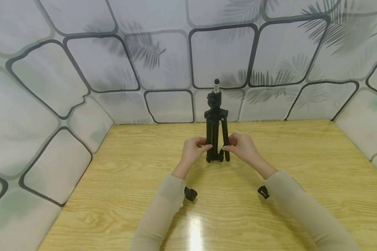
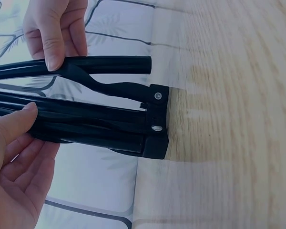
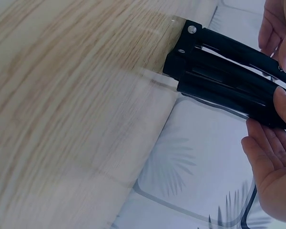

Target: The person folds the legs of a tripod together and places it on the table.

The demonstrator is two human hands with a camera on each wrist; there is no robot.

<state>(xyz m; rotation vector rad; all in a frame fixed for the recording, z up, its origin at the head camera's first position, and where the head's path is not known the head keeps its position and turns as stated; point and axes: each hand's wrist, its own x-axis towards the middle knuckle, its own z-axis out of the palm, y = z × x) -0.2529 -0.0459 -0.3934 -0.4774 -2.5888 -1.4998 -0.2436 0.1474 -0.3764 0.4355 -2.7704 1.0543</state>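
Note:
A small black tripod (image 1: 215, 130) stands upright near the back of the table, topped by a silver stud with a black tip. My left hand (image 1: 193, 150) pinches its left leg between thumb and fingers. On the other side my right hand (image 1: 242, 147) pinches the right leg (image 2: 119, 65), which stands slightly out from the centre. A curved brace (image 2: 112, 88) joins that leg to the riveted bottom bracket (image 2: 156, 121). The left leg lies close along the middle in the head view. In the right wrist view, the leg ends sit beside the bracket (image 3: 181, 50).
The wood-grain table (image 1: 128, 209) spreads around the tripod. Behind it rises a patterned wall covering (image 1: 166, 106) with dark outlines and leaf prints, continuing along both sides. Black wrist-worn devices show beside each sleeve (image 1: 163, 209).

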